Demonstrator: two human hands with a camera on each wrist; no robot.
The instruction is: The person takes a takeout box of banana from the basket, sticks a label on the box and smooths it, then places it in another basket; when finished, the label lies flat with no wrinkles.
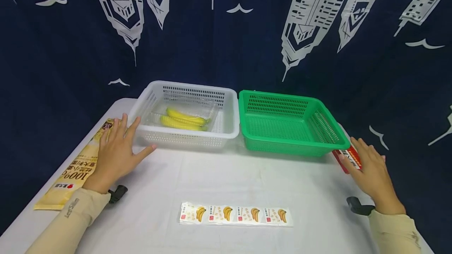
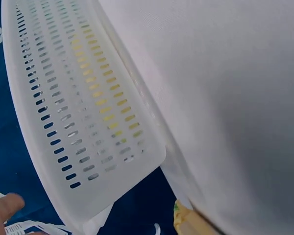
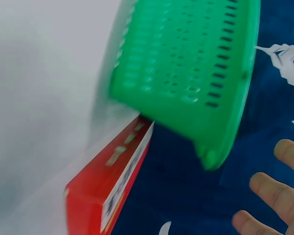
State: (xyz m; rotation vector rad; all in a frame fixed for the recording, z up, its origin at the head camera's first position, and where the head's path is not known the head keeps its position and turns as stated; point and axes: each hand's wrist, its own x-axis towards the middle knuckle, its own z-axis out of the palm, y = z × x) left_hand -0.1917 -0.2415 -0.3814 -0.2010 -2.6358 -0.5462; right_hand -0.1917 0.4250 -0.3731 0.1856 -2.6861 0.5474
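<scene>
Both hands are spread, fingers extended and gripping nothing. The left hand [image 1: 116,154] hovers beside the near left corner of a white perforated plastic basket [image 1: 183,138], above a long yellow packet with dark printing [image 1: 79,167] that lies along the left edge of the white-covered desk [image 1: 240,175]. The right hand [image 1: 374,171] is at the right edge — near a red cardboard box with a pale printed side [image 3: 112,166] and the near right corner of a green perforated plastic basket [image 1: 287,147].

The two baskets stand side by side along the far edge. Inside the white one, yellow bananas [image 1: 181,123] rest in a clear plastic container [image 1: 197,106]. Toward the near edge, roughly central, lies a white strip of four banana-printed labels [image 1: 236,214] — well apart from both hands.
</scene>
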